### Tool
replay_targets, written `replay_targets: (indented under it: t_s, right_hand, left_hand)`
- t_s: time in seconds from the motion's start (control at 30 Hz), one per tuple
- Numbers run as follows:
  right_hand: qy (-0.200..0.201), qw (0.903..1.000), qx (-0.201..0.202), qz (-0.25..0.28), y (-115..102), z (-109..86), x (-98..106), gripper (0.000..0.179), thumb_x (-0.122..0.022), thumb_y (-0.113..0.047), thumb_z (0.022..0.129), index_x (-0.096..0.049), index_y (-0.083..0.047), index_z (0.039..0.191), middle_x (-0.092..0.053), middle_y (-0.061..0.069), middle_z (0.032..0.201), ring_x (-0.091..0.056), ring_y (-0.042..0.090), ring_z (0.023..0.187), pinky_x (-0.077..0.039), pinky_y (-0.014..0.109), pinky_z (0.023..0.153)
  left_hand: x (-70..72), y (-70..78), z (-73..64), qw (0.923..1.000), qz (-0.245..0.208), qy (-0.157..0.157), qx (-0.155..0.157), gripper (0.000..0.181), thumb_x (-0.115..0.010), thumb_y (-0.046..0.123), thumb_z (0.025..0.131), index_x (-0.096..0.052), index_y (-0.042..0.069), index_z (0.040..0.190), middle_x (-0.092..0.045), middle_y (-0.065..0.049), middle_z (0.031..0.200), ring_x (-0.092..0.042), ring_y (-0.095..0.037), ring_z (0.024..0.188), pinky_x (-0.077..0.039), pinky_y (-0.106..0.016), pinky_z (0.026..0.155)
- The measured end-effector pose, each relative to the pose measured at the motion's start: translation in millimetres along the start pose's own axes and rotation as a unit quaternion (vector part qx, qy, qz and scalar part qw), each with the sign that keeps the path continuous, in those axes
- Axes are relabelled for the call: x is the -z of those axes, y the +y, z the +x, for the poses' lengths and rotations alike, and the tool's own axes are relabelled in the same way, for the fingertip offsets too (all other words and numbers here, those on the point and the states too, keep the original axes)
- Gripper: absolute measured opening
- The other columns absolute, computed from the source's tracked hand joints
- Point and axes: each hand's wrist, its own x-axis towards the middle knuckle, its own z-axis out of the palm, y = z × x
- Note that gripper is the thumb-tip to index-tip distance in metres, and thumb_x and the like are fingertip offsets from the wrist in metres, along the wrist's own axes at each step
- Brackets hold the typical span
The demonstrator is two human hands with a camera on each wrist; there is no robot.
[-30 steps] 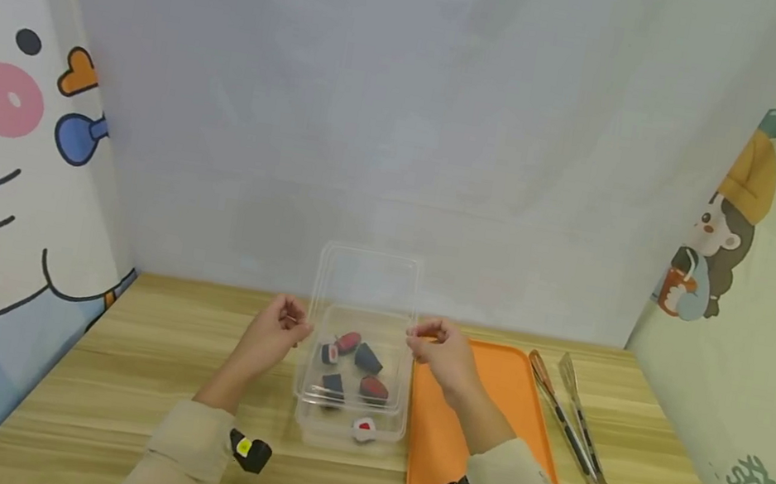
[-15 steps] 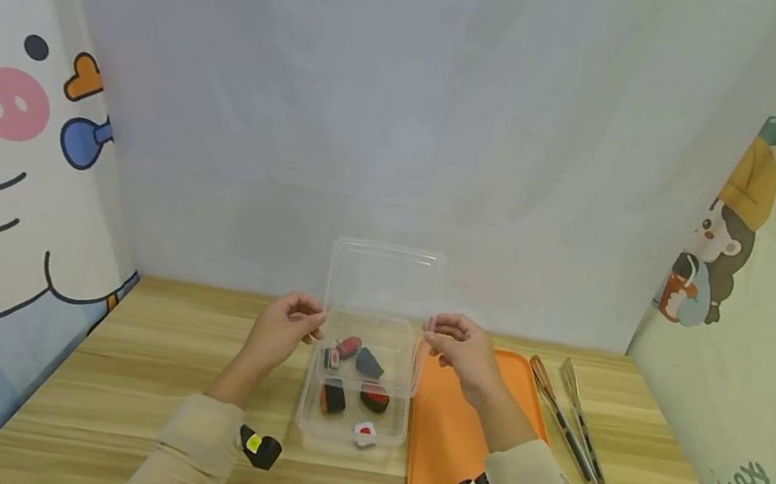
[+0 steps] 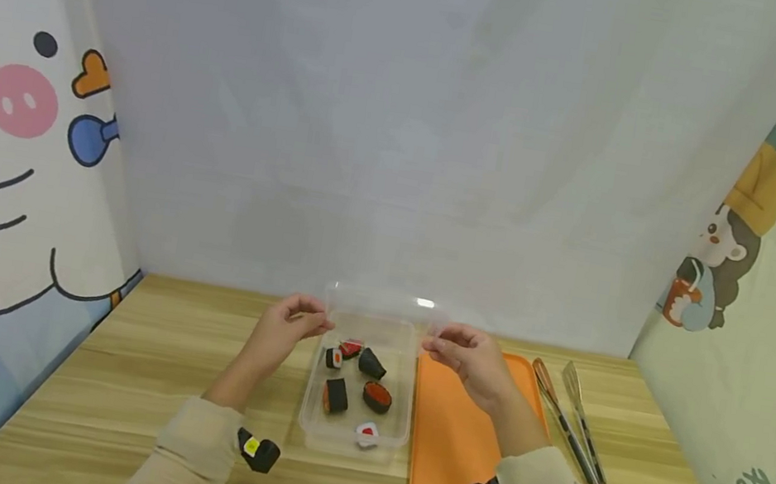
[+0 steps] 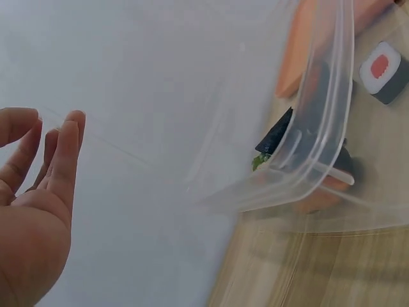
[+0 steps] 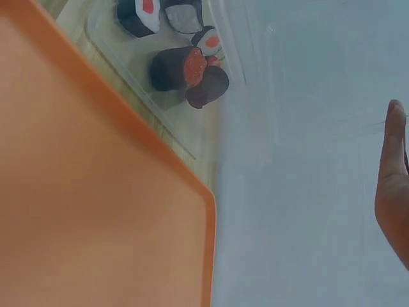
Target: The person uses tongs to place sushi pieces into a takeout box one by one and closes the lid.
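A clear plastic lid (image 3: 385, 303) is held up behind a clear plastic box (image 3: 329, 436) in the head view, tilted so that it looks shallow. My left hand (image 3: 278, 336) pinches its left edge between thumb and fingers. On the opposite edge, my right hand (image 3: 473, 365) pinches it likewise. Several sushi pieces lie in the box, among them a red-topped gunkan (image 3: 377, 396), a dark cone-shaped hand roll (image 3: 372, 364) and a white roll with a red centre (image 3: 367, 434). The left wrist view shows my left thumb meeting the fingers; the right wrist view shows only part of my right hand.
An orange tray (image 3: 458, 453) lies right of the box, partly under my right forearm. Beyond it rest metal tongs (image 3: 578, 433) with dark handles. A pale curtain (image 3: 405, 127) hangs behind the wooden table (image 3: 172, 377).
The lid has moved back off the box and tilted, its front edge rising, uncovering the sushi. Both hands have shifted slightly right, still pinching its edges. Box, tray and tongs keep their places.
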Motion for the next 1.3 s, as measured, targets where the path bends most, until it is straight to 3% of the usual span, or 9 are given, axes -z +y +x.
replay_targets:
  t_s: [0.13, 0.3, 0.43, 0.6, 0.77, 0.93, 1.17, 1.3]
  right_hand:
    - [0.002, 1.0000, 0.004, -0.007, 2.1, -1.6, -0.5, 0.014, -0.053, 0.005, 0.097, -0.065, 0.002, 0.104, -0.068, 0.010, 0.101, -0.067, 0.017, 0.094, -0.052, 0.033, 0.091]
    - [0.039, 0.9973, 0.001, -0.062, 8.5, -0.9, -3.8, 0.027, -0.054, -0.001, 0.098, -0.059, 0.015, 0.119, -0.061, 0.017, 0.123, -0.062, 0.013, 0.104, -0.049, 0.032, 0.095]
    - [0.063, 0.9905, 0.006, -0.122, 19.0, 0.7, -8.7, 0.033, -0.054, -0.004, 0.099, -0.056, 0.016, 0.124, -0.053, 0.022, 0.135, -0.055, 0.022, 0.119, -0.048, 0.029, 0.096]
    - [0.099, 0.9812, 0.013, -0.165, 34.6, 1.3, -19.0, 0.032, -0.058, -0.005, 0.097, -0.058, 0.014, 0.124, -0.046, 0.020, 0.144, -0.049, 0.034, 0.126, -0.047, 0.036, 0.098]
    - [0.109, 0.9568, 0.014, -0.269, 51.3, -4.2, -32.6, 0.039, -0.061, -0.011, 0.098, -0.056, 0.008, 0.131, -0.040, 0.018, 0.149, -0.045, 0.034, 0.129, -0.044, 0.041, 0.101]
    - [0.104, 0.9377, 0.041, -0.329, 67.3, -11.4, -39.3, 0.043, -0.060, -0.007, 0.097, -0.050, 0.012, 0.134, -0.037, 0.025, 0.148, -0.044, 0.039, 0.129, -0.043, 0.043, 0.101]
    - [0.119, 0.8918, 0.073, -0.430, 80.4, -11.6, -43.4, 0.048, -0.064, -0.005, 0.091, -0.050, 0.013, 0.133, -0.040, 0.026, 0.146, -0.042, 0.043, 0.129, -0.034, 0.052, 0.106]
    - [0.114, 0.8835, 0.057, -0.451, 85.1, -13.6, -48.0, 0.053, -0.063, -0.006, 0.091, -0.045, 0.015, 0.136, -0.033, 0.028, 0.149, -0.033, 0.046, 0.134, -0.027, 0.055, 0.110]
  left_hand:
    - [0.2, -1.9, -2.3, 0.9997, -0.025, 0.000, 0.004, 0.012, -0.050, -0.002, 0.099, -0.052, -0.012, 0.107, -0.059, -0.018, 0.103, -0.066, -0.014, 0.093, -0.051, -0.030, 0.092]
    - [-1.3, -5.7, -4.0, 0.9995, -0.018, 0.022, 0.015, 0.019, -0.050, -0.002, 0.099, -0.053, -0.017, 0.110, -0.059, -0.020, 0.107, -0.064, -0.010, 0.091, -0.051, -0.029, 0.092]
    - [-1.9, -9.7, -8.2, 0.9982, 0.035, 0.036, 0.032, 0.028, -0.054, 0.007, 0.100, -0.058, -0.014, 0.119, -0.062, -0.022, 0.116, -0.062, -0.018, 0.102, -0.048, -0.034, 0.097]
    - [-2.3, -15.9, -16.5, 0.9928, 0.109, 0.024, 0.045, 0.037, -0.057, 0.018, 0.100, -0.058, -0.005, 0.130, -0.058, -0.020, 0.131, -0.053, -0.034, 0.122, -0.042, -0.046, 0.103]
    - [-7.3, -29.6, -25.1, 0.9878, 0.151, 0.026, 0.028, 0.044, -0.054, 0.010, 0.100, -0.047, -0.007, 0.140, -0.048, -0.023, 0.140, -0.046, -0.036, 0.128, -0.040, -0.045, 0.104]
    - [-17.1, -46.4, -36.8, 0.9795, 0.192, 0.056, 0.025, 0.045, -0.051, 0.005, 0.099, -0.043, -0.008, 0.141, -0.046, -0.024, 0.141, -0.048, -0.036, 0.127, -0.041, -0.039, 0.102]
    - [-28.0, -55.8, -47.3, 0.9731, 0.219, 0.072, 0.013, 0.053, -0.051, 0.000, 0.093, -0.038, -0.009, 0.143, -0.040, -0.023, 0.146, -0.046, -0.041, 0.127, -0.039, -0.046, 0.103]
    - [-29.9, -55.7, -49.0, 0.9708, 0.232, 0.060, 0.004, 0.056, -0.052, -0.001, 0.091, -0.036, -0.011, 0.144, -0.031, -0.022, 0.152, -0.036, -0.042, 0.133, -0.030, -0.048, 0.109]
